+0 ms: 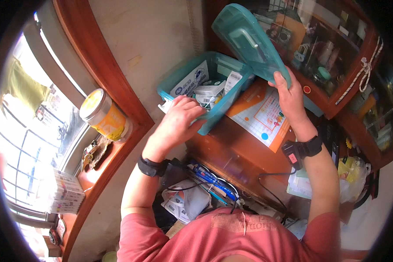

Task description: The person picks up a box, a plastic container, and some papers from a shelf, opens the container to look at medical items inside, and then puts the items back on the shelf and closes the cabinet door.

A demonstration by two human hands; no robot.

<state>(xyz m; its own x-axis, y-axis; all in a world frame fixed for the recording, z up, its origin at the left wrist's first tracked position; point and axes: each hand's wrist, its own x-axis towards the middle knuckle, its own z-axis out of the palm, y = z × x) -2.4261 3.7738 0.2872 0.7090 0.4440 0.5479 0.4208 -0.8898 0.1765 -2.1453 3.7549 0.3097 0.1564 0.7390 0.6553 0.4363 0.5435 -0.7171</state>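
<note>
A teal plastic storage box (227,103) stands with its top uncovered near the wall, holding small white cartons (210,90) and a printed white sheet or packet (190,79) along its far-left side. My right hand (290,93) grips the lower edge of the box's translucent teal lid (252,42), which is tilted up beside the glass cabinet. Over the near-left corner of the box lies my left hand (181,121), fingers bent; whether it grips the rim or something there is hidden. An orange and white printed sheet (262,114) lies on the brown wooden surface, right of the box.
On the wooden window ledge (136,114) at left stand a jar with a yellow label (106,116) and a clear case of markers (65,196). A glass-fronted cabinet (330,98) borders the right. Below are an open drawer with pens (213,180), a plastic bag (353,180) and a cable (271,190).
</note>
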